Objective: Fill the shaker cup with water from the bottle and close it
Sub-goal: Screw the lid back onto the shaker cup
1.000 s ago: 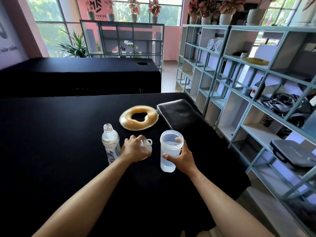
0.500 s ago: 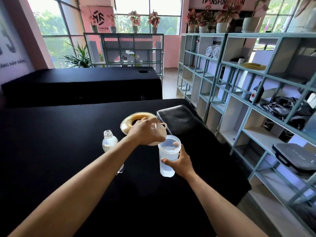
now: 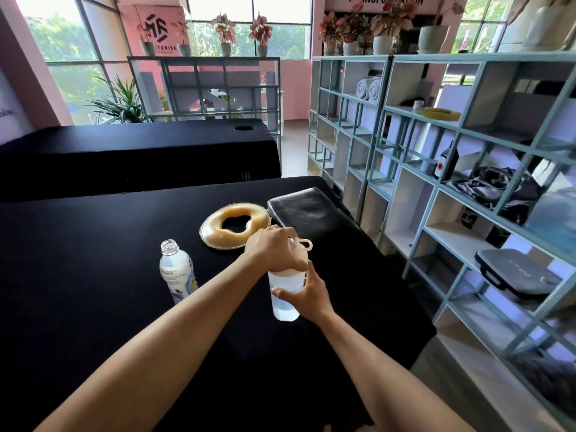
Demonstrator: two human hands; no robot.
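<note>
On black table point(image 3: 93, 275), left hand point(image 3: 274, 251) caps shaker cup point(image 3: 285, 294)

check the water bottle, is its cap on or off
Off. The water bottle stands upright on the black table with its bare threaded neck open and no cap on it.

Bright daylight floods in through the tall grid-paned windows point(image 3: 78, 57) at the back, nearly blown out to white; the black cloth-covered table point(image 3: 93, 275) reads as flat, detailless dark; the teal metal shelving frame point(image 3: 436, 182) bows and smears towards the right edge; both forearms blur slightly near the bottom.
</note>
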